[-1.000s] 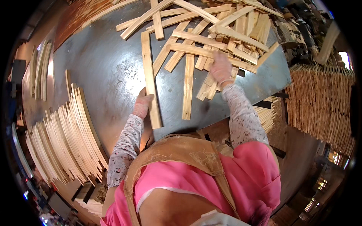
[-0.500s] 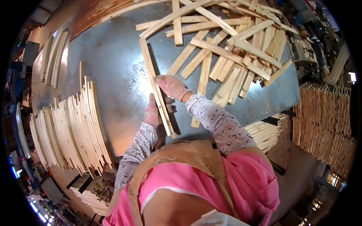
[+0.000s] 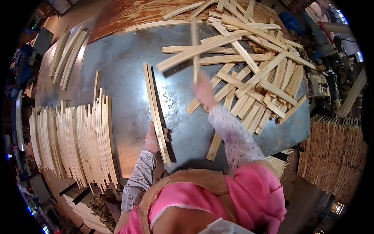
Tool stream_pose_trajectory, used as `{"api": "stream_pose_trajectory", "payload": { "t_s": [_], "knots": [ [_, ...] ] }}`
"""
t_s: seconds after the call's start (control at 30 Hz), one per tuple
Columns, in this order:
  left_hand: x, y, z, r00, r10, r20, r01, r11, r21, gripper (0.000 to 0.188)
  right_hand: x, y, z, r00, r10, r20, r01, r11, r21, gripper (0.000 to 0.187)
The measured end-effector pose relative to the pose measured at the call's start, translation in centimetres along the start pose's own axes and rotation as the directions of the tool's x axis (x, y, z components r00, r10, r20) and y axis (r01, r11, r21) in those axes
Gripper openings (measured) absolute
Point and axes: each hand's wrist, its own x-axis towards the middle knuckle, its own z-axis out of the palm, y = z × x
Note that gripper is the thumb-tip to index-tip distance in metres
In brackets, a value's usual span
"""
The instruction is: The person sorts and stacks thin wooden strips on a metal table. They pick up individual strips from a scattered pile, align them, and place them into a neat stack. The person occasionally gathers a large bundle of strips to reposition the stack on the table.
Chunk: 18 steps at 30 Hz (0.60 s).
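My left hand (image 3: 151,137), in a knit work glove, is closed around the lower part of a pair of pale wooden strips (image 3: 154,107), fingers showing past their right side. The strips lie side by side, on edge, over the grey metal tabletop (image 3: 128,62). Farther to the right, my gloved right hand (image 3: 203,93) grips the near end of another wooden strip (image 3: 196,68); hand and strip are smeared by motion. Partly across that strip's far portion lies a longer slat (image 3: 200,50). A loose heap of wooden strips (image 3: 253,80) spreads to the right of this hand.
Rows of aligned strips (image 3: 78,142) fill the table's left side, with a few more strips (image 3: 68,56) beyond them. A worn brown wooden board (image 3: 136,13) borders the far edge. At right stands a tall stack of wood pieces (image 3: 331,156).
My right hand has left the strips in my left hand and moved right and away, taking hold of a strip at the heap. My left hand still holds its strips.
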Motion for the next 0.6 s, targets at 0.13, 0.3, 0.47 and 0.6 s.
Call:
{"api": "stream_pose_trajectory", "payload": {
  "t_s": [0.13,0.3,0.47,0.6],
  "knots": [
    [0.9,-1.4,0.6,0.999,-0.016,0.047,0.025,0.979,-0.201,0.074,-17.6,-3.1,1.8,0.777,-0.213,0.592,0.085,0.968,0.235,0.06],
    [-0.2,-2.3,0.5,0.967,-0.033,0.252,0.131,0.915,-0.382,0.072,-13.1,2.4,4.8,0.768,-0.639,0.047,0.639,0.757,-0.138,0.044],
    [-1.0,-0.7,0.1,0.993,-0.027,0.117,0.055,0.967,-0.247,0.07,1.0,-6.2,6.2,0.847,0.399,0.351,-0.502,0.388,0.773,0.029],
    [-3.5,2.1,-2.1,0.991,0.075,-0.113,-0.07,0.996,0.054,0.073,4.8,-4.0,9.1,0.944,0.323,-0.071,-0.258,0.854,0.452,0.041]
  ]
}}
